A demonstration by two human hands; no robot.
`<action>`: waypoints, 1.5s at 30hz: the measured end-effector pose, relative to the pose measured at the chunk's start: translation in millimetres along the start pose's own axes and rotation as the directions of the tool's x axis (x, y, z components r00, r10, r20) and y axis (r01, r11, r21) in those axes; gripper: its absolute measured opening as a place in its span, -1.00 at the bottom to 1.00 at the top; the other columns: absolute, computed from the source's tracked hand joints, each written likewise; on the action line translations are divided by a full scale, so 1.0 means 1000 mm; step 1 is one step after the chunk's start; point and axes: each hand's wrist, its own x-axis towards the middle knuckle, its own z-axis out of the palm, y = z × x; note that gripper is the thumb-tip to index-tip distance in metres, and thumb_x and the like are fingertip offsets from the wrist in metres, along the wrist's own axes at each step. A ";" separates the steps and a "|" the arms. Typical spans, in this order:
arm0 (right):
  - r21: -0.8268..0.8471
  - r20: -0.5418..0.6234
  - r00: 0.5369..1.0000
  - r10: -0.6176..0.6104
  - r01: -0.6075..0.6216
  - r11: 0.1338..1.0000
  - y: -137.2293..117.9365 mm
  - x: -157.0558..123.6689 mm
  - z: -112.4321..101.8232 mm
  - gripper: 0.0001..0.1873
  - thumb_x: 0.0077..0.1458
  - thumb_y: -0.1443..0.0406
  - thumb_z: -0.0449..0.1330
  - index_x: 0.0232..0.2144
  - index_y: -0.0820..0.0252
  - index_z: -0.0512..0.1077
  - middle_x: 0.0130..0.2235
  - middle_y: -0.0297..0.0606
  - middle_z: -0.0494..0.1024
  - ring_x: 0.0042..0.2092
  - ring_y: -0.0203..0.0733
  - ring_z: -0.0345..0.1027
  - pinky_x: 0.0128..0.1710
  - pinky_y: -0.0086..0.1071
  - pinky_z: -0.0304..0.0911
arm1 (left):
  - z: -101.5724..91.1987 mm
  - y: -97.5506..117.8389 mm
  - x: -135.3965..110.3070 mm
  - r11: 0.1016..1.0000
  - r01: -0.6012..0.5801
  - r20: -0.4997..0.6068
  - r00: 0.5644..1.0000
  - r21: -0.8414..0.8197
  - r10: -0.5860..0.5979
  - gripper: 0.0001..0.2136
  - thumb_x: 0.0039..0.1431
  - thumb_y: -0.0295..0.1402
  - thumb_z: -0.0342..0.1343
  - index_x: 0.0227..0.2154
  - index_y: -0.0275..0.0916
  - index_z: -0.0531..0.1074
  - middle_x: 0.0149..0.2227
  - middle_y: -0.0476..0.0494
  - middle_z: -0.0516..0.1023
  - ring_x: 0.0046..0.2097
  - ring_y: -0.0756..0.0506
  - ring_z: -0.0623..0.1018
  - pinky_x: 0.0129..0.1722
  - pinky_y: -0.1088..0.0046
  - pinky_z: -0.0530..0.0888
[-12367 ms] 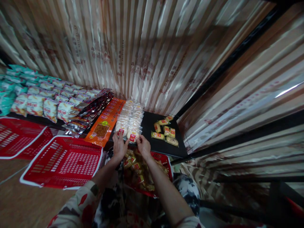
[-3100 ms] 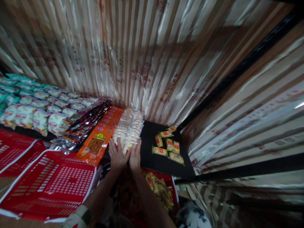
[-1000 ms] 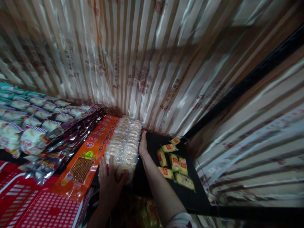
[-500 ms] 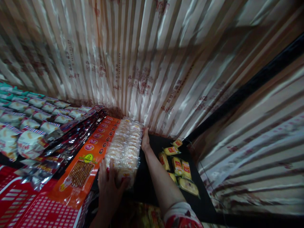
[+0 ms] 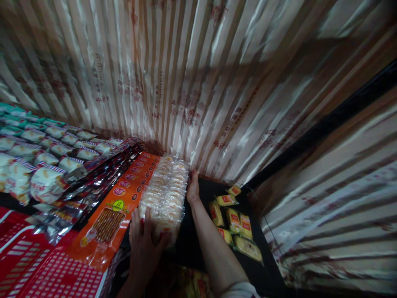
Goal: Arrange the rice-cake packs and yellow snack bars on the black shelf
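Observation:
Two rows of clear-wrapped, pale round pastries (image 5: 164, 192) stand packed on edge on a black surface. My left hand (image 5: 144, 244) lies at their near end, fingers spread on the left side and thumb stretched across the front packet. Along the right side of the rows, towards the far end, my right hand (image 5: 193, 188) rests with its fingers stretched out flat against the wrappers; part of its palm side is hidden. Directly left of the rows lies an orange snack bag (image 5: 124, 194) with a window showing thin brown sticks.
Several yellow wrapped cakes (image 5: 234, 221) lie scattered on the black surface (image 5: 201, 236) at the right. Dark shiny packets (image 5: 102, 178) and rows of white snack bags (image 5: 46, 182) fill the left. A red basket (image 5: 58, 265) stands near left. A pleated printed sheet (image 5: 186, 82) hangs behind.
The view has shifted slightly, so everything sits a little further right and lower. Both hands keep their places against the pastry rows.

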 end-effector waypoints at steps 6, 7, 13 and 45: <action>0.014 -0.124 0.992 0.007 -0.005 1.000 -0.014 -0.071 -0.019 -0.32 0.14 -0.09 -0.21 0.15 0.15 0.15 0.26 -0.27 0.08 0.28 -0.28 -0.11 0.27 -0.22 -0.22 | -0.001 0.001 0.000 1.000 -0.018 -0.028 0.999 0.013 0.018 -0.17 0.02 -0.05 0.09 0.26 -0.23 -0.18 0.31 -0.41 -0.33 0.29 -0.41 -0.13 0.14 -0.11 0.10; 0.010 -0.134 0.991 -0.005 0.006 1.000 -0.013 -0.087 -0.022 -0.33 0.14 -0.08 -0.20 0.15 0.15 0.16 0.25 -0.26 0.11 0.27 -0.27 -0.09 0.26 -0.21 -0.20 | -0.001 0.000 0.000 1.000 -0.022 -0.031 0.999 0.016 0.023 -0.16 0.01 -0.04 0.09 0.26 -0.24 -0.19 0.31 -0.42 -0.31 0.29 -0.41 -0.13 0.14 -0.11 0.09; -0.170 -0.085 0.996 -0.033 0.019 0.985 0.006 -0.173 -0.037 -0.33 0.13 -0.06 -0.14 0.16 0.19 0.15 0.26 -0.23 0.09 0.28 -0.17 -0.11 0.25 -0.19 -0.15 | 0.001 -0.003 0.000 0.999 -0.010 -0.037 0.999 0.042 0.012 -0.12 -0.02 0.07 0.05 0.25 -0.33 -0.13 0.29 -0.51 -0.22 0.28 -0.41 -0.08 0.14 -0.07 0.10; -0.720 0.046 0.980 -0.194 0.167 0.673 0.015 -0.203 -0.033 -0.32 0.05 0.01 0.04 0.15 0.21 0.15 0.13 -0.06 0.31 0.11 -0.05 0.21 0.09 -0.17 0.11 | -0.012 -0.002 -0.001 0.998 -0.047 -0.002 0.999 0.040 0.047 -0.24 0.08 0.03 -0.05 0.22 -0.39 -0.03 0.28 -0.55 -0.14 0.30 -0.38 -0.13 0.15 -0.05 0.07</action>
